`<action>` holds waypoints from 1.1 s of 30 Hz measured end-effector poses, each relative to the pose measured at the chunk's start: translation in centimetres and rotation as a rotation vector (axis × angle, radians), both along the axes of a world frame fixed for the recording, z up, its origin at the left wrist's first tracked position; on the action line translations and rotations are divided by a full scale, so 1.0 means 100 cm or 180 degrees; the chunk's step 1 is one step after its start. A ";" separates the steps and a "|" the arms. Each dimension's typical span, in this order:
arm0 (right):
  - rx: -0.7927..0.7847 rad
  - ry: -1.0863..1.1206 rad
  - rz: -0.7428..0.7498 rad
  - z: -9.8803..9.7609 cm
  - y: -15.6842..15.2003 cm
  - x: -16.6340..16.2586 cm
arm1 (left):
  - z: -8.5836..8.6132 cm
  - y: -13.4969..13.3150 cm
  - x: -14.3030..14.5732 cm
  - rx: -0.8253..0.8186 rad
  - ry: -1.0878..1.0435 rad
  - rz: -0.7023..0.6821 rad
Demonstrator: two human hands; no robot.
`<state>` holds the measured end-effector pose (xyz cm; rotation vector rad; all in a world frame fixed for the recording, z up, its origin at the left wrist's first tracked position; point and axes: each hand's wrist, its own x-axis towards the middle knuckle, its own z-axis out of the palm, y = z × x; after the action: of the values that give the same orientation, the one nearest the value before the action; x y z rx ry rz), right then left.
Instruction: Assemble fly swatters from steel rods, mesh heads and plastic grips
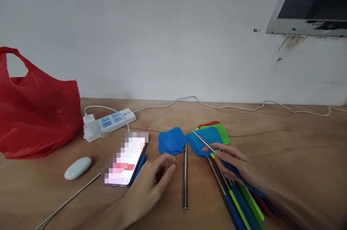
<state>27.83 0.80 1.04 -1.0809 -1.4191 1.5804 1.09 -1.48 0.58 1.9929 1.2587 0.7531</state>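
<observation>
R hand (237, 161) clamped on metal rod (200, 138), L hand (148, 185) empty, fingers apart; prob. assembling, I'd next need a swatter head (172, 139) w/ tip aligned.

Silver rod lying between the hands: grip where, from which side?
Probably pinch the silver rod across its near half, from above, with the nearer left hand: it's slim, lies flat and is bare there; its far end sits close to blue mesh heads.
</observation>
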 end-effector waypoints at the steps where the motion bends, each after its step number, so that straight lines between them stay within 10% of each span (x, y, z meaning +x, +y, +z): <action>1: -0.0010 0.0040 -0.0045 0.000 0.001 -0.001 | -0.001 0.001 -0.001 0.0048 0.0112 -0.0034; 33: 0.0056 -0.0245 -0.0562 -0.006 0.003 -0.006 | -0.026 0.007 -0.009 0.1821 0.2075 -0.0080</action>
<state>27.24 1.09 0.49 -1.2331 -1.3452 1.4119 0.15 -0.82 -1.99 2.8729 1.4740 0.4904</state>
